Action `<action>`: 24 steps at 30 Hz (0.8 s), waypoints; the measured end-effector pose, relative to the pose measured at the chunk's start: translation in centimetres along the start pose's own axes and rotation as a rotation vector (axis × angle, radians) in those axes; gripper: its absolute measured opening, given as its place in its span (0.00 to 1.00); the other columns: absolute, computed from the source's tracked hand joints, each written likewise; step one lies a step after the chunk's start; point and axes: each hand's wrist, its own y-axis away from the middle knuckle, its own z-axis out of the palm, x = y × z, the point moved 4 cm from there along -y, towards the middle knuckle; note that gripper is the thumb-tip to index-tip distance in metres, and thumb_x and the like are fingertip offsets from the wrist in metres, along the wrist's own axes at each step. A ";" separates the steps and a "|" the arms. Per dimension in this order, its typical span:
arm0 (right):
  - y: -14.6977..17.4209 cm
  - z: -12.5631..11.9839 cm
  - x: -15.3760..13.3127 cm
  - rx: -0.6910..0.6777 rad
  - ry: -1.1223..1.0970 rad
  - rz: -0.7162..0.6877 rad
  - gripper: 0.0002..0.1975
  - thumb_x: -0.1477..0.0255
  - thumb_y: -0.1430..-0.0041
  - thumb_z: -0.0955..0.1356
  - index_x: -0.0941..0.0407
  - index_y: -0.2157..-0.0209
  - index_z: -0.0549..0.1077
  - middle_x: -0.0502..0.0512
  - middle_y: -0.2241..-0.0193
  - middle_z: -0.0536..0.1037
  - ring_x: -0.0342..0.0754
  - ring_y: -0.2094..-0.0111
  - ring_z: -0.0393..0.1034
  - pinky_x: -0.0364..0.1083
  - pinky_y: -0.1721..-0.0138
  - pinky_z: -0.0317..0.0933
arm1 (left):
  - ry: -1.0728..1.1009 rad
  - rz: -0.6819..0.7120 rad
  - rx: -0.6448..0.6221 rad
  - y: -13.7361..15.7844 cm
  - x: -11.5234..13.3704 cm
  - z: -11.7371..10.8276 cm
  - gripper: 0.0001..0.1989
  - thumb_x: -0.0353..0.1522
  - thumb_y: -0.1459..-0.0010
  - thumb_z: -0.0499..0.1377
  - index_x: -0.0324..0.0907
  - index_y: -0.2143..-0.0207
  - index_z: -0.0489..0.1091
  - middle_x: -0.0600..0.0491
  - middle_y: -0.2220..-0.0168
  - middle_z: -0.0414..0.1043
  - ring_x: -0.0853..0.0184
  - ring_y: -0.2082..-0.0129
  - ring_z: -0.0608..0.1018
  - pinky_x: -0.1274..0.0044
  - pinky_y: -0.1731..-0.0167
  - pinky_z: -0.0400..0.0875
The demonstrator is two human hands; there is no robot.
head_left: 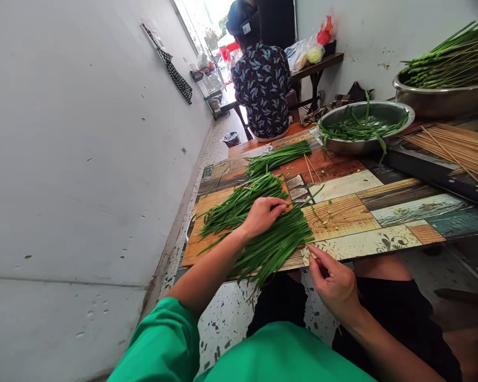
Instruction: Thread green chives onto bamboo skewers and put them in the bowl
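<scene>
Two thick bundles of garlic chives [276,239] lie before me, partly on a wooden cutting board [195,246]; the nearer bundle's leaf ends hang over the table's edge. My left hand [263,215] reaches across them, its fingers pinched at the evened stalk ends, where a green stalk shows by the fingertips. At the front edge, my right hand [335,284] is closed in a pinch beside the nearer bundle's ends. Whatever is between its thumb and forefinger is too small to make out. Behind the board lies another chive bundle [281,157].
A steel bowl [366,146] of loose chives stands at the back right, near a larger basin [442,101] of skewered green stalks. A black-handled knife [422,168] lies beside bamboo skewers [458,148]. Green scraps dot the patterned table [342,212]. Beyond, a person [261,87] sits facing away.
</scene>
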 end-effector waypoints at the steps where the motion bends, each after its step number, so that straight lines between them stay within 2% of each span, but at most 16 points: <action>1: 0.0 0.0 0.0 -0.002 -0.004 0.006 0.14 0.74 0.41 0.63 0.59 0.56 0.76 0.57 0.62 0.81 0.47 0.66 0.78 0.42 0.62 0.72 | -0.006 0.014 0.013 0.0 0.1 -0.1 0.12 0.32 0.42 0.55 0.36 0.64 0.77 0.53 0.72 0.77 0.72 0.74 0.73 0.81 0.71 0.65; 5: -0.1 0.0 -0.1 -0.009 -0.009 0.025 0.14 0.74 0.40 0.63 0.57 0.55 0.76 0.57 0.62 0.81 0.48 0.65 0.78 0.43 0.61 0.72 | -0.038 0.073 0.038 0.2 0.4 -0.3 0.10 0.31 0.42 0.56 0.38 0.63 0.77 0.50 0.66 0.78 0.70 0.68 0.76 0.79 0.64 0.68; 10: -0.2 -0.2 -0.1 -0.005 -0.003 0.011 0.15 0.74 0.40 0.62 0.57 0.54 0.75 0.57 0.61 0.80 0.48 0.64 0.77 0.44 0.60 0.72 | 0.001 0.111 -0.034 0.8 0.6 -0.2 0.11 0.32 0.43 0.57 0.39 0.63 0.77 0.50 0.65 0.79 0.69 0.67 0.77 0.79 0.63 0.68; 16: -0.9 -0.5 -0.5 -0.045 -0.005 -0.061 0.15 0.75 0.38 0.62 0.59 0.53 0.74 0.57 0.60 0.80 0.47 0.62 0.77 0.43 0.60 0.71 | 0.228 -0.100 -0.058 0.9 0.1 -1.3 0.18 0.41 0.44 0.57 0.36 0.62 0.77 0.54 0.70 0.77 0.71 0.71 0.74 0.81 0.70 0.66; 18: -1.2 -0.7 -0.6 -0.047 -0.021 -0.072 0.14 0.74 0.38 0.62 0.58 0.54 0.74 0.56 0.60 0.80 0.47 0.62 0.77 0.43 0.60 0.71 | 0.343 -0.182 -0.135 0.6 0.0 -1.4 0.21 0.45 0.47 0.59 0.36 0.62 0.77 0.55 0.72 0.76 0.72 0.73 0.73 0.81 0.71 0.65; 21: -1.8 -0.9 -0.4 -0.059 -0.034 -0.022 0.12 0.72 0.38 0.62 0.57 0.57 0.75 0.55 0.63 0.81 0.47 0.65 0.77 0.43 0.62 0.71 | 0.598 -0.287 -0.306 0.4 0.1 -0.9 0.22 0.47 0.53 0.63 0.36 0.67 0.76 0.55 0.75 0.75 0.73 0.76 0.73 0.81 0.72 0.66; 24: -2.5 -0.7 0.3 -0.153 -0.091 0.100 0.12 0.69 0.39 0.62 0.56 0.59 0.75 0.53 0.67 0.81 0.46 0.69 0.77 0.42 0.68 0.71 | 0.828 -0.383 -0.336 0.3 0.3 -0.7 0.22 0.46 0.59 0.67 0.35 0.72 0.75 0.52 0.74 0.76 0.71 0.75 0.75 0.78 0.69 0.69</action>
